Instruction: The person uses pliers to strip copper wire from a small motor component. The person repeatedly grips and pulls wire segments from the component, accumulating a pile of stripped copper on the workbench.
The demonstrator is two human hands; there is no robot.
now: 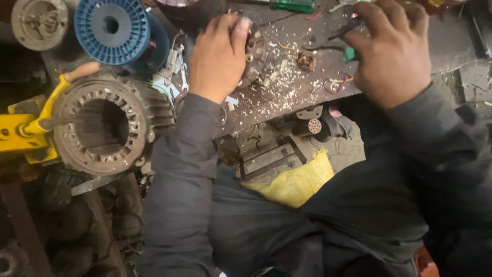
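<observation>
I see my left hand curled down over a small grey metal part near the middle of the dusty workbench, fingers pressed on its top, and I cannot tell which way the part's long side runs because the hand hides most of it. My right hand lies bent over black pliers whose long side runs left to right, tips pointing left. The bench edge is just below both wrists, a big round motor shell and blue spool crowd the left, and little bare room lies between the hands.
</observation>
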